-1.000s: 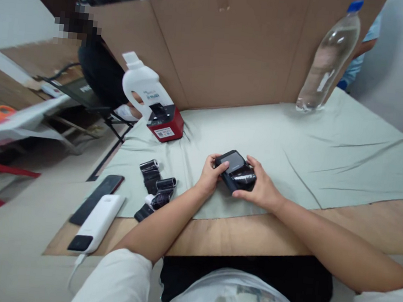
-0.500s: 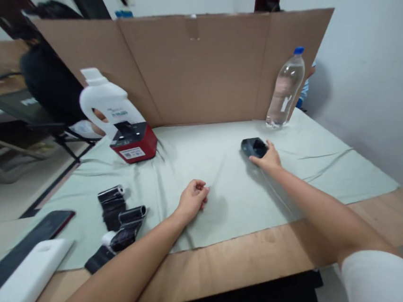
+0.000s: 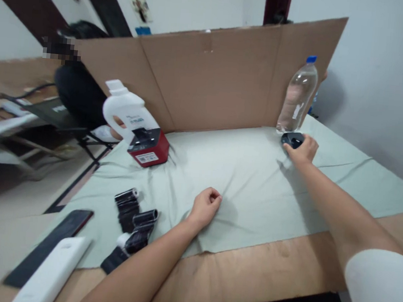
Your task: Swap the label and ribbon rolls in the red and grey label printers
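Observation:
My right hand [image 3: 303, 149] is closed around a small black device [image 3: 293, 140] with a glossy top, at the far right part of the cloth. Just behind the device stands a clear plastic bottle [image 3: 298, 98] with a blue cap. My left hand [image 3: 206, 208] rests on the pale green cloth [image 3: 247, 193] near the table's front, its fingers curled in and nothing visible in them. Left of that forearm lie several black rolls [image 3: 139, 228] of what looks like plastic film or bags.
A white jug [image 3: 134, 111] and a red and black box [image 3: 152, 148] stand at the left. A cardboard panel [image 3: 215, 86] rises along the back. A long dark object [image 3: 50, 245] and a long white one [image 3: 54, 270] lie front left. A person in dark clothes [image 3: 79, 91] sits beyond.
My right hand has carried the black device away from me and to the right, close to the bottle's base. My left hand's fingers have curled in further. The view has shifted slightly left.

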A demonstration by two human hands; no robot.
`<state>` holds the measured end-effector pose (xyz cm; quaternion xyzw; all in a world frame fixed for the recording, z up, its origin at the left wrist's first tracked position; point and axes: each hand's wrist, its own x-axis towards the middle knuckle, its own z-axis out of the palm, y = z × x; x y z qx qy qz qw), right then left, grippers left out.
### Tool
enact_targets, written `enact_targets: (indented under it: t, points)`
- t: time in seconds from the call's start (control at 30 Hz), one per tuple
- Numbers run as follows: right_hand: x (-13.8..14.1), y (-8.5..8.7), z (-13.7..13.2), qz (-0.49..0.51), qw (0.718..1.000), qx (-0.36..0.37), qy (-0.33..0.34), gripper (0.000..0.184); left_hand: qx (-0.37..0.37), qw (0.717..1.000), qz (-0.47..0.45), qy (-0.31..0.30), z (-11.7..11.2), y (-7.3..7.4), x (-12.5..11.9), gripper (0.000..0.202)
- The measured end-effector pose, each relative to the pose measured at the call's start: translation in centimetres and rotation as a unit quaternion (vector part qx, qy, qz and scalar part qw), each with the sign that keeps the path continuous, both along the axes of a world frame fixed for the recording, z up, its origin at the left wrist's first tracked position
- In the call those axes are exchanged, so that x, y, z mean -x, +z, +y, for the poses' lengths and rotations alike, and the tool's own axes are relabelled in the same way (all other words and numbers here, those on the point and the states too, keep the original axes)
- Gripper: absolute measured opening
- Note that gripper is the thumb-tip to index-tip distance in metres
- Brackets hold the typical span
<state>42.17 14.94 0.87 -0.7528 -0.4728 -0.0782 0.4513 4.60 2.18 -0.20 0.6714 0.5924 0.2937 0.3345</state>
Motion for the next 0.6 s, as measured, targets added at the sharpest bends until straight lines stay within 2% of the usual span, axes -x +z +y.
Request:
enact_targets:
  t: [0.1,0.2,0.27,0.33,0.4,0.43,0.5,0.53,0.6]
  points:
    - [3.7,-0.1,-1.4,-0.051,0.994,-0.048,0.079,0.040,-0.065,0.992,0.088,-0.056,-1.0,0.4,-0.2,0.006]
    - [9.1,-0.8,-4.1,-0.046,0.970,0.006,0.238,0.025,-0.081,0.977,0.156,-0.118,-2.3,0.7,-0.5,0.018]
    - [12.8,-1.7,-6.7,-0.048,0.935,0.056,0.346,0.024,-0.078,0.970,0.174,-0.151,-2.3,1.1,-0.3,0.028]
    - [15.7,-2.6,-9.3,-0.058,0.899,0.090,0.425,0.024,-0.051,0.970,0.147,-0.189,-1.0,2.0,0.4,0.029]
    - [17.4,-3.3,-11.2,-0.077,0.879,0.098,0.461,0.023,-0.017,0.975,0.105,-0.193,2.0,3.8,2.1,0.020]
    - [17.9,-3.5,-11.9,-0.087,0.876,0.096,0.465,0.022,-0.024,0.983,0.107,-0.146,4.1,4.9,3.3,0.016]
    - [18.3,-3.8,-12.6,-0.099,0.876,0.091,0.463,0.021,-0.102,0.983,0.151,-0.001,8.7,7.6,6.5,0.020]
    - [18.3,-3.8,-12.7,-0.101,0.878,0.089,0.460,0.021,-0.150,0.971,0.174,0.068,11.0,8.8,8.4,0.025]
    - [18.3,-3.8,-12.6,-0.104,0.879,0.084,0.457,0.021,-0.179,0.943,0.200,0.198,15.1,10.9,12.3,0.038]
